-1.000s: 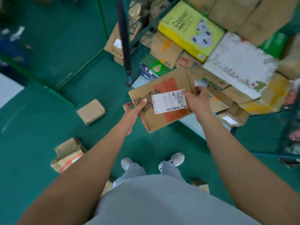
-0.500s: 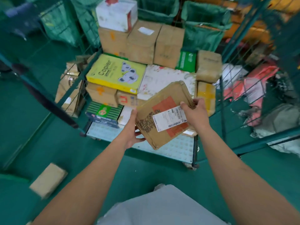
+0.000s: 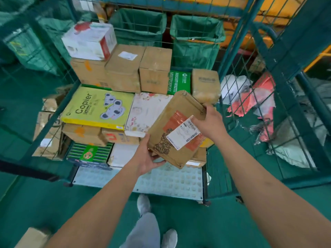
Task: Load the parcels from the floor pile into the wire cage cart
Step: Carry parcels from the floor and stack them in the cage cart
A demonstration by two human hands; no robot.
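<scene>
Covering part of the stack behind it, a flat brown parcel (image 3: 176, 129) is held in both hands above the front of the wire cage cart (image 3: 231, 56). The boxes under and behind the parcel are partly hidden, and the small print on its white label (image 3: 183, 133) is too blurred to read. The left hand (image 3: 146, 157) cups the parcel's near lower corner, thumb along the edge and fingers curled beneath, mostly out of sight. The right hand (image 3: 208, 120) grips the right edge, fingers wrapped over it. The parcel is tilted, its long axis running from lower left, near the person, up to the far right. Its labelled face looks up. A yellow copier-paper box (image 3: 97, 107) lies flat in the cart at left. One more parcel (image 3: 29, 238) on the floor is cut off at the lower left edge.
</scene>
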